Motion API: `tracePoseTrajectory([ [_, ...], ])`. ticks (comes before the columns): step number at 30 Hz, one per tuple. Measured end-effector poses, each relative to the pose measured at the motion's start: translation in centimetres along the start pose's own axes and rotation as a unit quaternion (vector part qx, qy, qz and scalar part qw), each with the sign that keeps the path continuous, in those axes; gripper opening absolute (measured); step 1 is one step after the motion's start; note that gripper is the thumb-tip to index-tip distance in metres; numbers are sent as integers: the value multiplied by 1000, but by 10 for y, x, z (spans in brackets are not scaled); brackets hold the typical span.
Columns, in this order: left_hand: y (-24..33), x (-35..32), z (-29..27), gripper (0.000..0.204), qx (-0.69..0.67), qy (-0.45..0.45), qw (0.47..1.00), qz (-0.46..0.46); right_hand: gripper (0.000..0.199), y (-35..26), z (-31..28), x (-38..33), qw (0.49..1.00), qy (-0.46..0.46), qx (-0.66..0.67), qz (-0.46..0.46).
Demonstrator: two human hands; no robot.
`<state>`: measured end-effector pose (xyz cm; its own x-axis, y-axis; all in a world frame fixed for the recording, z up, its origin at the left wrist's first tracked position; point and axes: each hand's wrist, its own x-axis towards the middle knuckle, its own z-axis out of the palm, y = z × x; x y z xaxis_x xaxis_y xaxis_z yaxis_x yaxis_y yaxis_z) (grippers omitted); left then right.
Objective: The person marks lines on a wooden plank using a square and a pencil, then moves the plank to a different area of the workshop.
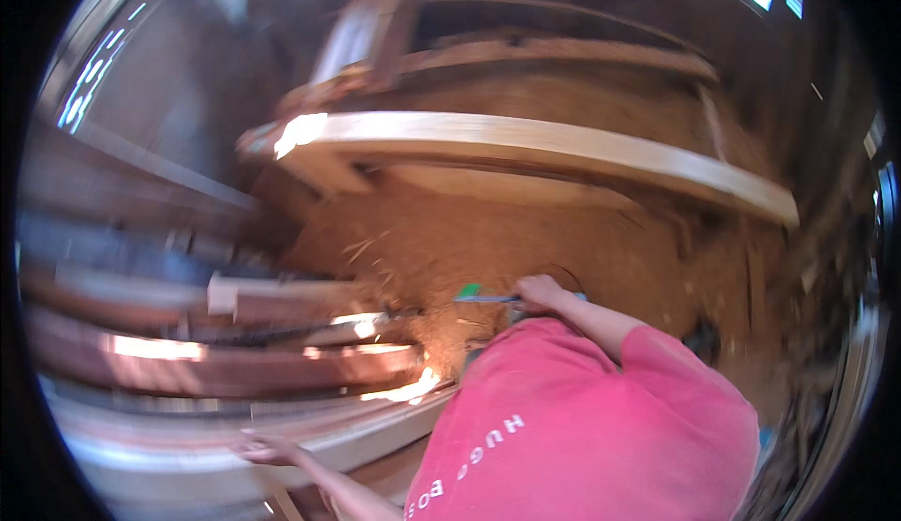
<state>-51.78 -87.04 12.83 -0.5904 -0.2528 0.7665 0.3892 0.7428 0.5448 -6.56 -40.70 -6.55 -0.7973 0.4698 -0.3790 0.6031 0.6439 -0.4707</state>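
Right hand around blue-green tool

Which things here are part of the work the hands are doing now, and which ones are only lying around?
In use:
- right hand, on a thin tool with a green end
- left hand, flat on a pale plank

Lying about:
- long pale beam across the middle
- stacked dark boards at left
- sawdust on the ground

The picture is blurred, so the tool's kind is unclear.

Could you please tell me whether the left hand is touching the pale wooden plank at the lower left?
Cannot tell. In the head view the left hand lies over the pale plank, but motion blur hides any contact or gap.
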Motion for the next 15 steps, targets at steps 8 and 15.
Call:
tracePoseTrajectory([
  [8, 322, -295, 17, 95, -197, -681, 703, 50, 24, 13, -147, -58, 986, 60, 128, -90],
  [15, 452, -346, 45, 26, -349, -766, 540, 0, 32, 94, -224, -139, 966, 87, 218, -109],
])
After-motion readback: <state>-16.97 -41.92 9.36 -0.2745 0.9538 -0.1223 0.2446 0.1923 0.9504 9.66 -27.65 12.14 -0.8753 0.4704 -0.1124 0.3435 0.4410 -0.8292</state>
